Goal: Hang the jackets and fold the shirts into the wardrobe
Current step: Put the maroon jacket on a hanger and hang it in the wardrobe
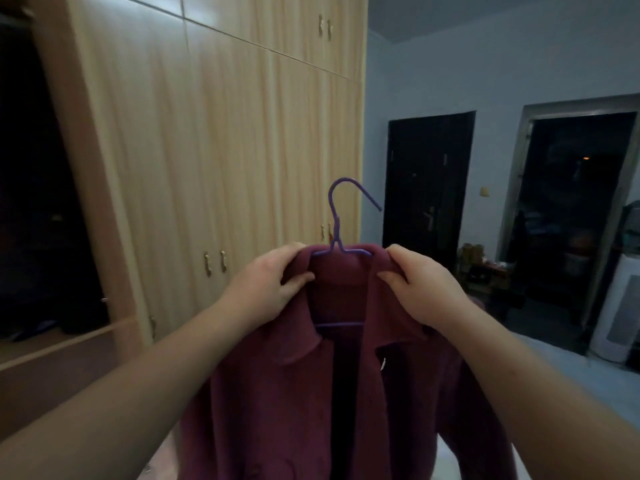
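A maroon jacket (277,403) hangs open-fronted on a purple wire hanger (335,216), held up in front of me. My left hand (268,282) pinches the left side of its collar. My right hand (419,289) grips the right side of the collar. The hanger's hook rises free above the collar and points right. Its lower bar shows inside the neck opening. The wardrobe (221,150), pale wood with shut doors, stands behind the jacket, with an open dark compartment (38,209) at far left.
Dark clothes lie on the shelf (52,341) of the open compartment. Two dark doorways (429,188) are in the blue wall to the right. A white appliance (620,306) stands at the right edge, with small items on a low table (485,268) near it.
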Demonstrator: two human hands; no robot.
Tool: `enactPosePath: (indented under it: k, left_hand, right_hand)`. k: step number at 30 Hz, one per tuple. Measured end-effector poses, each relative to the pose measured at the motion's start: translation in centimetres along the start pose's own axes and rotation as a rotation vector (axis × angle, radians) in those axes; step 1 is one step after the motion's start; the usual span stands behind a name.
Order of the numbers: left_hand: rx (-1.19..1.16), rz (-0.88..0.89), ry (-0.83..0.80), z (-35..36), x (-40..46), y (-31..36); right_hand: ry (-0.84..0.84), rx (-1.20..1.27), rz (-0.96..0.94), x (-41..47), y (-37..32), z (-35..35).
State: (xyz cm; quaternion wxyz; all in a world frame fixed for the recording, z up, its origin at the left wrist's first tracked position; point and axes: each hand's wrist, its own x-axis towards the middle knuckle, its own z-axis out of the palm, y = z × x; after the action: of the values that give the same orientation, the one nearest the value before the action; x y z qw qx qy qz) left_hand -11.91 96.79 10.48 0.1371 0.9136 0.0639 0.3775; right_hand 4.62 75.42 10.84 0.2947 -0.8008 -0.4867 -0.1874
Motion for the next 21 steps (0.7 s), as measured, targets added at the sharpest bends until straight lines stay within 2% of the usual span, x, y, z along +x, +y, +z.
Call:
enactPosePath:
  k: [5, 9, 16, 17, 21]
  left_hand:
    - [-0.052, -0.171, -0.243, -10.2, -3.6, -2.8]
    - [-0.231, -0.227, -0.163, -18.0, -6.8, -4.6]
    - [-0.087, -0.383, -0.223, -30.4, -14.9, -8.6]
    - [-0.13, -0.425, -0.214, -32.2, -16.7, -9.4]
    - [-0.61, -0.669, -0.135, -39.6, -26.1, -14.0]
  right_hand:
    - [0.084, 0.072, -0.137, 2.3, -7.0, 3.1]
    - [0.097, 0.145, -0.282, 4.1, -15.1, 6.0]
    - [-0.042, 0.341, -0.454, 5.2, -31.9, 12.9]
    - [-0.05, 0.357, -0.471, 5.2, -34.1, 13.9]
    - [-0.108, 0.444, -0.489, 4.6, -42.0, 18.1]
